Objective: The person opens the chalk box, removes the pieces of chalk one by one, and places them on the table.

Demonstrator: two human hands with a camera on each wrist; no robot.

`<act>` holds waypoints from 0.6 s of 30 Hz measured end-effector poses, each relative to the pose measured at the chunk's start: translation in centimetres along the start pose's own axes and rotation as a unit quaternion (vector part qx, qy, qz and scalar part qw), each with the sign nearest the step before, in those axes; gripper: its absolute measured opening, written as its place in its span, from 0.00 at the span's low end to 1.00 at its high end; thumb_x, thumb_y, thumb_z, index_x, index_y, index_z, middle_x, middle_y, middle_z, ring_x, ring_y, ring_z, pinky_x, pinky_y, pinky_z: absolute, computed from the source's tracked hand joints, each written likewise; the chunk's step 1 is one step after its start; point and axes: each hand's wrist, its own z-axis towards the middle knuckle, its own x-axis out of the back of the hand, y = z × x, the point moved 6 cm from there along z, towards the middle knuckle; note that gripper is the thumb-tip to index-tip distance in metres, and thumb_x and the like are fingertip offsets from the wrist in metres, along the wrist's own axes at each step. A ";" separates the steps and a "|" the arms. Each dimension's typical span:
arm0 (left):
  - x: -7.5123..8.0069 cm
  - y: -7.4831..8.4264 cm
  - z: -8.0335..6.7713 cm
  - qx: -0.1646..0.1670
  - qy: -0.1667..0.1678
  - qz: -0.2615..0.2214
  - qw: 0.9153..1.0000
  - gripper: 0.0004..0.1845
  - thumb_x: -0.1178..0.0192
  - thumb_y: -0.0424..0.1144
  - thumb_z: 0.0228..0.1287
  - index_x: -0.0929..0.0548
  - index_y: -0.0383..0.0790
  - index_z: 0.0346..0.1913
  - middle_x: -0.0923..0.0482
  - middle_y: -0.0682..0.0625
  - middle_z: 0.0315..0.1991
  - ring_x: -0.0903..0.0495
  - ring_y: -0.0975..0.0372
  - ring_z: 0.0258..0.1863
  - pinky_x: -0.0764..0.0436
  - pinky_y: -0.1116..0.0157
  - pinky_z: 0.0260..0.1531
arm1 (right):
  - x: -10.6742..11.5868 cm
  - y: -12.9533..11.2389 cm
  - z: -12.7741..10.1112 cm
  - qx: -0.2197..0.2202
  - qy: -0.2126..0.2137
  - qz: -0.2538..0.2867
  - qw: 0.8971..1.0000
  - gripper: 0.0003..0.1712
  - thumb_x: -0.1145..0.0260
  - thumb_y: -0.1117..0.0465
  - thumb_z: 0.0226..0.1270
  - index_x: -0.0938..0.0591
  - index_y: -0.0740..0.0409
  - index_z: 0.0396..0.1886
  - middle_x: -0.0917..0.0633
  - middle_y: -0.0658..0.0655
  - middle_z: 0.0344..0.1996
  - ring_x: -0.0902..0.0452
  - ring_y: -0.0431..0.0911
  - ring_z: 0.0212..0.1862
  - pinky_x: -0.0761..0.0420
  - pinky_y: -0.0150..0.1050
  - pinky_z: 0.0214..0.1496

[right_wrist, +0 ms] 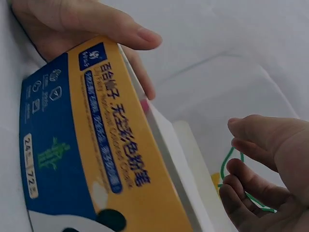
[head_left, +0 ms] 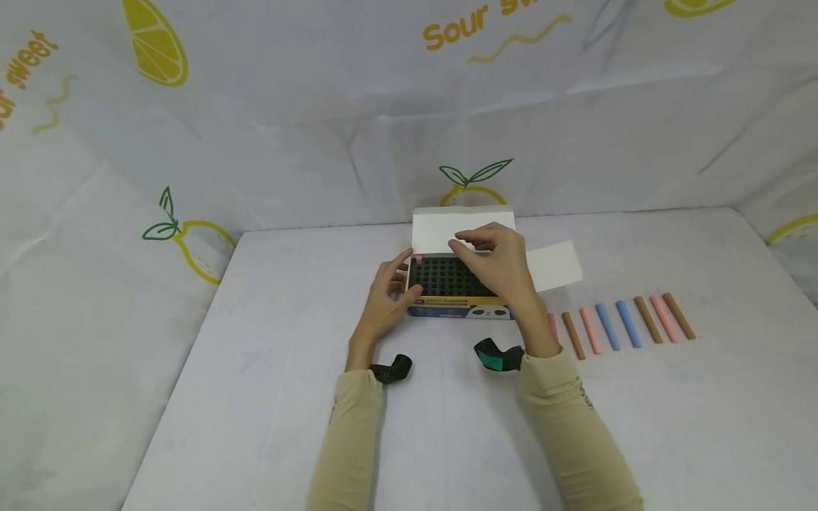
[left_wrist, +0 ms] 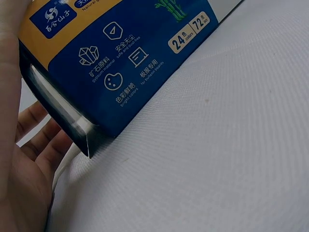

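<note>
A coloured chalk box with a yellow and blue front stands with its lid up. Inside it is a black holder full of round holes. One pink chalk stick pokes up at the holder's back left corner. My left hand grips the box's left end, thumb at the front corner and fingers along the side. Over the right part of the box hovers my right hand, thumb and fingertips apart with nothing seen between them. In the right wrist view its fingers are loosely bent beside the raised lid.
To the right of the box lie several chalk sticks in a slanting row, among them a blue stick and a brown stick. The white lid leans back near the cloth wall, and a white side flap sticks out rightward.
</note>
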 end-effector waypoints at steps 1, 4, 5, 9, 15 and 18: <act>0.0 0.0 0.0 -0.001 0.000 0.000 1.000 0.59 0.50 0.87 0.50 0.34 0.50 0.78 0.30 0.37 0.61 0.26 0.53 0.50 0.21 0.57 0.53 | -0.5 0.0 0.1 0.000 -0.005 -0.001 1.000 0.14 0.27 0.65 0.66 0.11 0.70 0.47 0.13 0.70 0.44 0.15 0.62 0.46 0.15 0.55 0.56; 0.0 0.0 0.1 0.001 -0.001 0.000 1.000 0.60 0.51 0.87 0.49 0.35 0.50 0.78 0.30 0.37 0.61 0.26 0.52 0.50 0.21 0.56 0.53 | -1.9 -0.1 0.2 -0.003 -0.019 -0.004 1.000 0.14 0.27 0.65 0.66 0.11 0.69 0.47 0.13 0.70 0.43 0.14 0.62 0.44 0.14 0.54 0.53; 0.0 -0.1 0.1 0.004 -0.002 0.002 1.000 0.61 0.52 0.88 0.48 0.35 0.50 0.78 0.30 0.37 0.61 0.26 0.53 0.50 0.21 0.56 0.54 | -2.3 -0.1 0.2 -0.002 -0.025 -0.005 1.000 0.14 0.28 0.65 0.66 0.11 0.69 0.47 0.13 0.70 0.43 0.13 0.62 0.43 0.14 0.54 0.51; 0.1 0.0 0.2 0.006 -0.002 0.004 1.000 0.62 0.53 0.89 0.47 0.35 0.50 0.78 0.31 0.37 0.62 0.27 0.53 0.51 0.21 0.55 0.55 | -4.0 -0.6 0.3 0.005 -0.037 -0.013 0.999 0.13 0.28 0.65 0.67 0.11 0.70 0.47 0.13 0.70 0.41 0.13 0.61 0.42 0.13 0.53 0.47; 0.2 0.0 0.1 -0.001 -0.001 -0.003 1.000 0.59 0.50 0.87 0.50 0.34 0.49 0.78 0.30 0.36 0.61 0.26 0.51 0.50 0.21 0.54 0.54 | -6.1 -0.9 0.2 -0.002 -0.040 -0.053 0.998 0.12 0.28 0.62 0.67 0.10 0.68 0.43 0.12 0.67 0.39 0.15 0.58 0.40 0.16 0.49 0.41; 0.1 0.0 0.1 0.003 -0.003 0.000 1.000 0.59 0.51 0.87 0.50 0.34 0.50 0.78 0.30 0.37 0.62 0.26 0.52 0.51 0.21 0.56 0.54 | -6.6 -0.9 0.1 -0.006 -0.031 -0.088 0.996 0.12 0.28 0.61 0.68 0.09 0.67 0.41 0.12 0.66 0.37 0.17 0.57 0.41 0.18 0.49 0.42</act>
